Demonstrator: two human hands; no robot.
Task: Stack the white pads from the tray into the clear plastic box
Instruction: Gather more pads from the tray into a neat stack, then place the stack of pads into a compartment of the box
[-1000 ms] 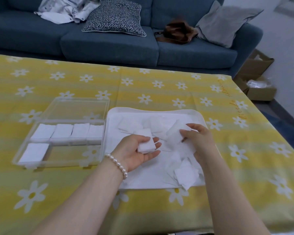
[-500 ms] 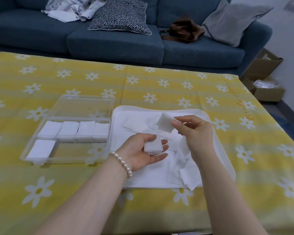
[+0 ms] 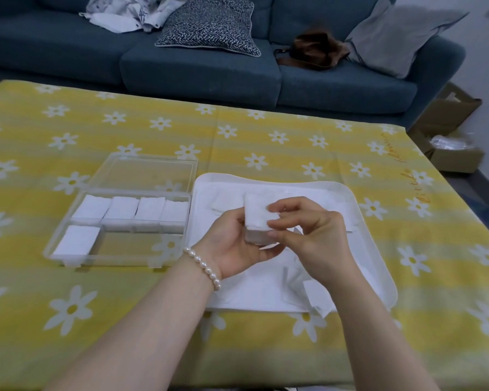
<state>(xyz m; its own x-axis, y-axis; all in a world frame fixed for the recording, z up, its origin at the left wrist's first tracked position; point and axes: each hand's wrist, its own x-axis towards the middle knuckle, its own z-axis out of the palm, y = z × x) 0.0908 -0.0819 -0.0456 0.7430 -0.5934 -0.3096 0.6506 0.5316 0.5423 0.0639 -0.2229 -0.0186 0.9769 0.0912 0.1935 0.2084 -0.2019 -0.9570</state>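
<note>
I'm gripping the stack of white pads (image 3: 257, 221) in my left hand (image 3: 235, 246), right hand (image 3: 308, 235) pinching its top, mid-frame over the tray (image 3: 378, 266); the clear plastic box (image 3: 119, 218) is sitting left, nearer my left hand.

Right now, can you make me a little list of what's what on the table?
left hand: holds a small stack of white pads
right hand: pinches the stack's top pad
clear plastic box: lid open, four piles in back row, one at front left
tray: loose pads remain
tablecloth: yellow with daisies
</note>
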